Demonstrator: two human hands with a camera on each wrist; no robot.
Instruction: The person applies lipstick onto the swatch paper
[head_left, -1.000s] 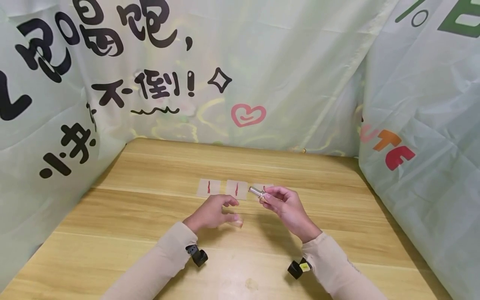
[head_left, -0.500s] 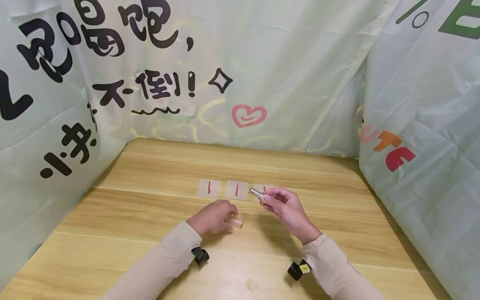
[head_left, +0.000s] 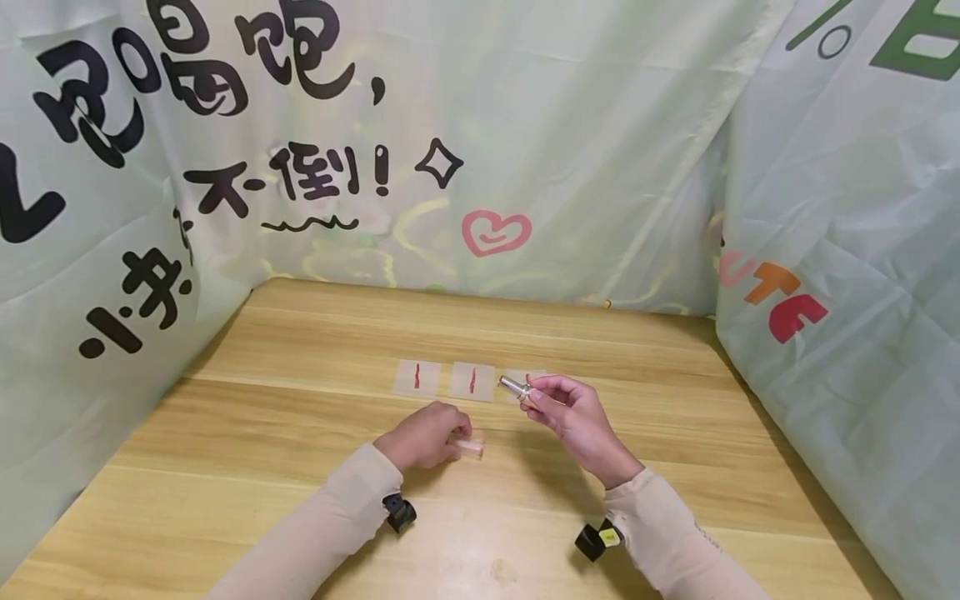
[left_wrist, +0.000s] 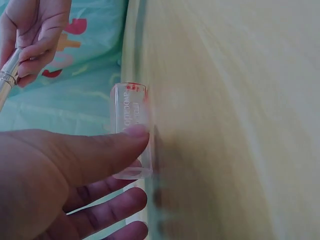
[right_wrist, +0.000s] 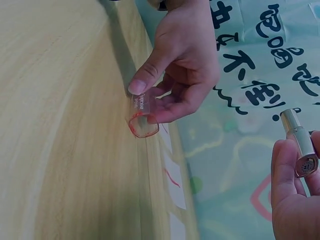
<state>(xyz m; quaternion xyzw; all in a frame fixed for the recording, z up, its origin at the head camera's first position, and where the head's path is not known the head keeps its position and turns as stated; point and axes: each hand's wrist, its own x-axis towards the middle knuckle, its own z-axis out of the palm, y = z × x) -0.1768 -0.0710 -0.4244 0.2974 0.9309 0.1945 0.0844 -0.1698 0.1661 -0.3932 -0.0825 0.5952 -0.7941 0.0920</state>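
Note:
On the wooden table [head_left: 300, 400] my left hand [head_left: 459, 440] pinches a clear plastic cap [head_left: 472, 448] between thumb and fingers; the cap lies on the wood. The left wrist view shows my thumb on the cap [left_wrist: 131, 130], whose rim is smeared red. My right hand [head_left: 537, 392] holds a silver lipstick tube [head_left: 514, 386] just above the table, its end pointing left; the tube [right_wrist: 299, 142] also shows in the right wrist view. The cap [right_wrist: 142, 117] and left hand [right_wrist: 182, 65] lie a little to the left of it.
Three translucent swatches lie in a row behind the hands: two [head_left: 417, 377] [head_left: 472, 380] bear a red stroke, and the third [head_left: 517, 375] is partly hidden by the tube. Printed green sheets [head_left: 525, 150] wall the table at the back and both sides.
My left hand's fingers, spread over the cap a second ago, have closed round it and drawn it slightly nearer. The right hand and tube have stayed still.

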